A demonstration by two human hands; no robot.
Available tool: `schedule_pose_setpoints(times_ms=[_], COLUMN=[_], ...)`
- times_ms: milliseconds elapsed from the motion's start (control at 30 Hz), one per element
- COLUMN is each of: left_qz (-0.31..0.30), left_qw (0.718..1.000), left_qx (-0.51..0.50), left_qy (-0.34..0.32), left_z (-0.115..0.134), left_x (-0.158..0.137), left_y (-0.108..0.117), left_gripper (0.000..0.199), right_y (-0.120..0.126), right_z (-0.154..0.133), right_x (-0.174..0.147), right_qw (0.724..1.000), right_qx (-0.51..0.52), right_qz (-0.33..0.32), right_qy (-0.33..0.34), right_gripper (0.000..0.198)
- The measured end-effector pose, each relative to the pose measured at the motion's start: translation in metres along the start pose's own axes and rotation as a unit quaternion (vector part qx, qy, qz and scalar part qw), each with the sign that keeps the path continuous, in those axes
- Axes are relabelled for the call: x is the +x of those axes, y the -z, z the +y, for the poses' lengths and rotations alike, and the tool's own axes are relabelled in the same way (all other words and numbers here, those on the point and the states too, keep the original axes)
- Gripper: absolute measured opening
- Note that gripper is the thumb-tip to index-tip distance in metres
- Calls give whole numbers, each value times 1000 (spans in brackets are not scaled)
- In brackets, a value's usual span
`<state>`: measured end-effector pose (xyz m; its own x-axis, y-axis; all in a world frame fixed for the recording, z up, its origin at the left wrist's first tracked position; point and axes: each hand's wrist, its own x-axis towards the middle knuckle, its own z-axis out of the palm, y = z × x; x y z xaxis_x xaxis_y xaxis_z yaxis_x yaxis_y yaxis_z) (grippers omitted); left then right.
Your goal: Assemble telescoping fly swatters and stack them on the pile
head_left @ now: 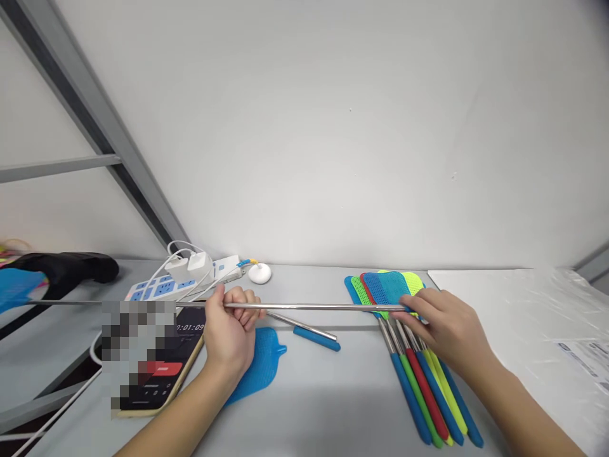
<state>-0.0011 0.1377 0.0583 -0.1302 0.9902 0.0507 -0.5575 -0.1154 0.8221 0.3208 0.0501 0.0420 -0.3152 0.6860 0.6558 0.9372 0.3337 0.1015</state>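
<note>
The left hand (231, 333) closes around a metal-rod swatter (309, 307); the right hand (442, 327) pinches its right end. The rod lies level above the table (352, 393), its blue head (16, 287) at far left. Judged done: the swatter pile (425, 384) at right, heads and handles fitted. Judged outstanding: the held swatter, plus a loose head (261, 365), loose rod (304, 325) and loose handle (316, 338) on the table

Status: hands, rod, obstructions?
Left hand gripping metal rod. Right hand pinching its right end. Phone beside left wrist, maybe in the way.
</note>
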Motion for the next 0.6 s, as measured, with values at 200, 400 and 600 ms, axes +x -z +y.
schedule_pose_setpoints(times_ms=[200,400,600], left_qz=[22,8,-10], left_qw=[997,998,999], left_qx=[13,22,9], left_qy=[-69,-60,-36], left_z=[8,5,-4], left_x=[8,2,-11], left_y=[1,-3,-5], left_gripper=[51,47,48], right_y=[-2,2,8], right_z=[34,33,-6], right_x=[-7,-8,0], right_qw=[998,995,998], right_qx=[-5,5,2], right_qz=[-42,-68,-56], right_qy=[-53,-66,-32], right_gripper=[28,30,31])
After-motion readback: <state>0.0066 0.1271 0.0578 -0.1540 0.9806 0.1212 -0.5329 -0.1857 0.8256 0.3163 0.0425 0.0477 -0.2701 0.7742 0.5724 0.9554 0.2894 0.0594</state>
